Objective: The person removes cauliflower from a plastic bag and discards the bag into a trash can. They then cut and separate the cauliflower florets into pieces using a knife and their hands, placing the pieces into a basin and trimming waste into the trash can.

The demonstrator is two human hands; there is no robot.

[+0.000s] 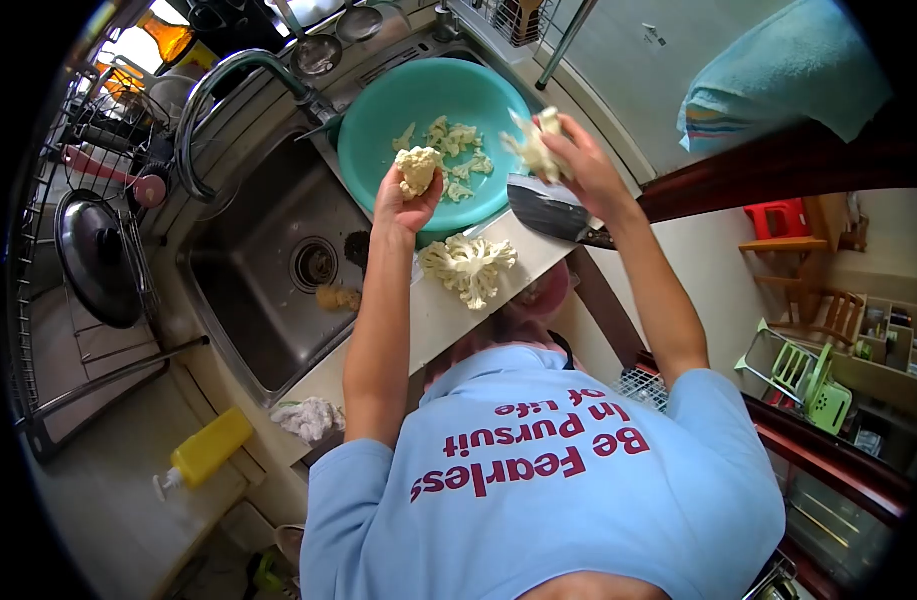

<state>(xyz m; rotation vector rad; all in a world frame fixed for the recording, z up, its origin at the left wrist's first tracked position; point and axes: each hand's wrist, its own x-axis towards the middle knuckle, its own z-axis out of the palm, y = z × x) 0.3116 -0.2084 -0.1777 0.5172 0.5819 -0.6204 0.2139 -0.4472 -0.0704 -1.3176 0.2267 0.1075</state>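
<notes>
Two hands showed, one left hand (411, 207) and one right hand (592, 172). Cauliflower chunks (468, 268) numbered three: one per hand, one on the bench (531, 258). Florets (456, 138) in the single basin (433, 90) overlapped beyond exact counting. There were one knife (546, 211), one sink (253, 260), two ladles (316, 55).

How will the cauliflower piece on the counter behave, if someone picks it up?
The cauliflower piece should feel fairly stiff, since its stems hold a branching shape. It is probably light for its size, with gaps between branches. Its narrow outer florets may snap off if squeezed.
</notes>
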